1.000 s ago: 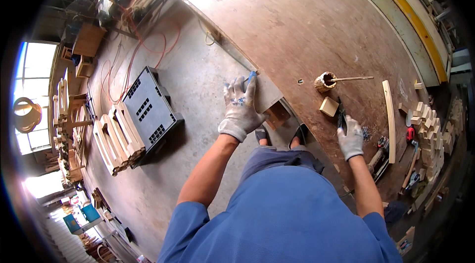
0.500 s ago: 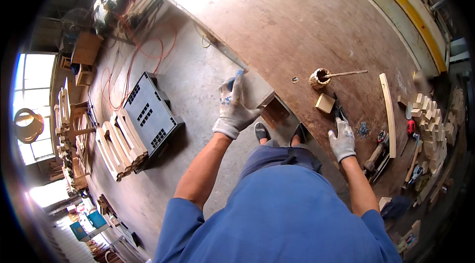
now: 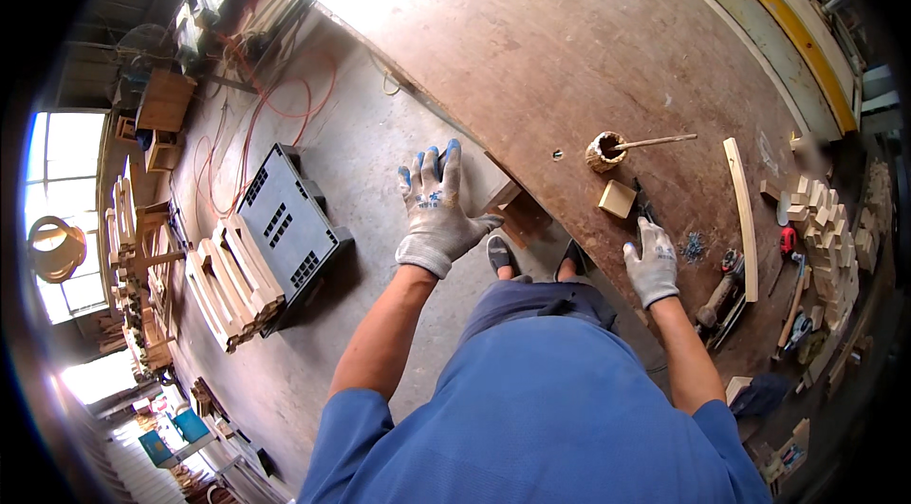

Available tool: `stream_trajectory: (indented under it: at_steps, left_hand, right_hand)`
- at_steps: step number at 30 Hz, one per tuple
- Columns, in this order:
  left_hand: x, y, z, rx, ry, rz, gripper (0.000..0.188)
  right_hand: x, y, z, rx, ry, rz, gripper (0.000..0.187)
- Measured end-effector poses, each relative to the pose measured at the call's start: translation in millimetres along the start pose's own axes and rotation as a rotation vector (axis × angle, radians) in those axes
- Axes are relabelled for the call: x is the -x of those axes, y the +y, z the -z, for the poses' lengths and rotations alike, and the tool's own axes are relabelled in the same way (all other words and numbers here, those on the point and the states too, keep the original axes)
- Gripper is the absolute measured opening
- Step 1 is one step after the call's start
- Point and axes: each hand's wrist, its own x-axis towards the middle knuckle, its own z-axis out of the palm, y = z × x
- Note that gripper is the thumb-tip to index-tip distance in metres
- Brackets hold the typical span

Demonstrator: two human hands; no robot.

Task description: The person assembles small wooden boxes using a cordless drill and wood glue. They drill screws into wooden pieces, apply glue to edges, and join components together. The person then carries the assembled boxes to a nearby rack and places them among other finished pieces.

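Note:
My left hand (image 3: pixel 435 210), in a grey-white glove with blue-stained fingertips, is held over the floor beside the table's edge. Its fingers are spread and nothing is in them. At the right, my gloved right hand (image 3: pixel 652 262) rests low over the brown table (image 3: pixel 531 58), thumb apart from the fingers. Its fingertips reach the near end of a slim black tool (image 3: pixel 644 204), whose kind I cannot make out. A small square wood block (image 3: pixel 618 198) lies just left of that tool. Behind the block stands a crusted round pot (image 3: pixel 600 155) with a stick (image 3: pixel 660 140) leaning out of it.
Right of my right hand are a small heap of dark metal bits (image 3: pixel 694 246), a long curved wood strip (image 3: pixel 742 219), a hand tool (image 3: pixel 723 290) and stacked wood blocks (image 3: pixel 824 229). A grey plastic crate (image 3: pixel 289 219) and wooden frames (image 3: pixel 232 281) are on the left floor.
My left hand has opened from partly curled fingers to a full spread, moving slightly left. The right hand stays beside the black tool. The view has shifted a little.

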Motion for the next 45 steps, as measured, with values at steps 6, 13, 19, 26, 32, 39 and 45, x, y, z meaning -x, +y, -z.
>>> stream_trajectory:
  at_steps: [6,13,19,26,32,39,45]
  left_hand:
    - [-3.6,0.4,-6.2,0.052,0.036,-0.015,0.132]
    - [-3.1,-4.3,-9.3,0.05,0.057,-0.02,0.127]
    - [-0.4,-6.1,-8.7,0.071,0.081,-0.058,0.127]
    - [7.9,-12.4,-12.3,0.105,0.112,-0.022,0.127]
    - [22.5,-2.2,-11.7,0.155,0.339,-0.208,0.112]
    - [34.7,67.5,-51.0,0.397,-0.057,-0.541,0.073]
    - [-15.4,134.9,-138.0,0.245,-0.233,-0.679,0.053]
  right_hand:
    - [-9.0,2.9,-2.4,0.01,0.015,0.0,0.064]
    - [-52.3,-17.5,4.2,0.144,-0.046,0.037,0.074]
    - [-76.9,-18.5,-13.1,0.35,-0.144,0.122,0.071]
    - [-89.1,-23.0,2.7,0.33,-0.276,0.102,0.078]
    - [-93.9,-26.9,14.4,0.027,-0.102,-0.063,0.089]
    - [-136.0,-37.7,35.1,-0.211,-0.109,-0.337,0.067]
    - [-140.9,-36.6,36.4,-0.501,0.032,-0.378,0.067]
